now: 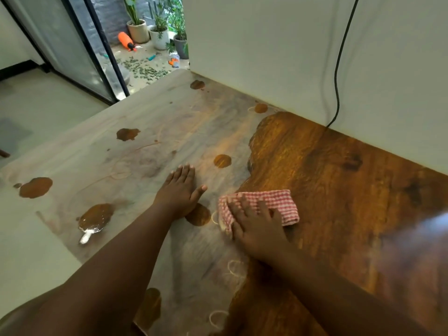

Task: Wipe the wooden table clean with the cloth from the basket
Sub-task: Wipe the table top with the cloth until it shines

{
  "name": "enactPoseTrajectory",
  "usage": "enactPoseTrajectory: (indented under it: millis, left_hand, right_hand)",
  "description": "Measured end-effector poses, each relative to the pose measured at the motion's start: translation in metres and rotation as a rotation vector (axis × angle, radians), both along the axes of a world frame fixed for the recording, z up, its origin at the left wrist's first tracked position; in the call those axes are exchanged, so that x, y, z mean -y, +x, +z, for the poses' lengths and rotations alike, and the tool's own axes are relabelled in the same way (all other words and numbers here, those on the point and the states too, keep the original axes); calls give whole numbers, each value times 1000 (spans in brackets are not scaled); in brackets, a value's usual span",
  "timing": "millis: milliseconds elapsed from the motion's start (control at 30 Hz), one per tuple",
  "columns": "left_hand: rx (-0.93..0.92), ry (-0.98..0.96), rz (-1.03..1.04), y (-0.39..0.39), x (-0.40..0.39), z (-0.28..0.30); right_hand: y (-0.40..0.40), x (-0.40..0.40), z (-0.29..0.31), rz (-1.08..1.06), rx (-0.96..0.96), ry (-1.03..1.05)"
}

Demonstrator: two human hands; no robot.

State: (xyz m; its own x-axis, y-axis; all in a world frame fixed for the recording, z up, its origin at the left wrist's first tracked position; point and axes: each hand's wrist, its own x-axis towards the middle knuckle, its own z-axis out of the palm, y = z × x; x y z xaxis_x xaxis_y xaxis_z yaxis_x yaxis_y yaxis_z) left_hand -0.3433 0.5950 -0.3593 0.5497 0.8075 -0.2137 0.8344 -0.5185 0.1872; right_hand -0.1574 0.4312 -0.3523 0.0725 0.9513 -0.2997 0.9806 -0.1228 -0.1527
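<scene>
Right grip: the right hand (257,225) lies palm down on the cloth (259,206), fingers spread and nearly straight, pressing it flat on the worktop (339,190); nothing is curled round the fabric.
Left grip: the left hand (180,187) rests flat on the worktop just left of the cloth, fingers straight and together, thumb out to the right, holding nothing.
Cloth: red and white checked, folded into a thick pad, at the centre of the frame, right on the line where the pale part of the wood meets the dark part.
Worktop: wooden; the right half is dark, glossy brown, the left half is covered by a dull greyish film.
Spots: round brown patches (222,161) break the grey film, one above the cloth, one (198,214) between the two hands under the left wrist, others towards the left edge.
Puddle: a wet, shiny patch (95,218) sits at the lower left of the worktop.
Rings: faint pale circles (236,269) show in the film below the right hand.
Wall: a white wall (266,44) runs along the far side, with a black cable (338,69) hanging down it to the worktop.
Doorway: at the upper left a glass door (72,44) stands open to potted plants (139,30), an orange bottle (126,40) and scattered leaves (145,70) on the ground.
</scene>
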Motion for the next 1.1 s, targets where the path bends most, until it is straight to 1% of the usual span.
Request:
enactPoseTrajectory:
  millis: [67, 133, 167, 200, 267, 367, 400, 467, 533, 600, 633, 700, 767, 867, 900, 967, 1033, 1100]
  left_hand:
    - [-2, -8, 13, -2, -1, -3]
    - [3, -1, 9, -3, 0, -6]
    - [8, 3, 8, -3, 1, -7]
    - [11, 3, 8, -4, 1, -8]
    - [19, 3, 7, -5, 2, -9]
    - [32, -5, 0, -6, 2, -11]
    - [37, -4, -5, -7, 1, -12]
    - [47, -10, -16, -8, 0, -11]
    - [55, -18, -25, -10, -1, -10]
    - [51, -15, -33, -11, -1, -10]
    - [46, -11, -36, -12, -1, -10]
    - [32, 5, -39, -11, -1, -9]
    - [17, -7, -38, -9, -2, -6]
    - [-8, -16, -44, -7, -1, -2]
    - [-11, -9, -46, -7, -1, -1]
    - [-23, -3, -56, -9, 0, 1]
    - [-39, -33, -68, -9, -1, 4]
    - [-54, -67, -67, -9, -4, 8]
  right_hand:
    - [-5, 36, 0, 146, -39, 0]
    - [8, 67, 5, 237, 20, 43]
    - [19, 76, 10, 219, 76, 55]
    - [29, 77, 14, 188, 108, 20]
    - [34, 65, 13, 76, 122, -22]
    - [4, 25, 5, -185, 94, -41]
    - [-11, 15, 6, -221, 77, -39]
    - [-39, 16, 4, -157, 49, -13]
    - [-50, 38, 2, 3, 26, 3]
    - [-40, 66, 3, 116, 7, 7]
    - [-30, 78, 5, 129, 5, -3]
    - [-7, 85, 7, 71, 52, -11]
    - [2, 67, 9, -59, 113, -34]
    - [-27, 21, 6, -269, 38, -47]
    - [-43, 14, 4, -273, 16, -25]
    - [-71, 25, 0, -187, 9, 26]
    - [-80, 61, -2, -80, 3, 51]
    - [-72, 99, 0, -55, -20, 42]
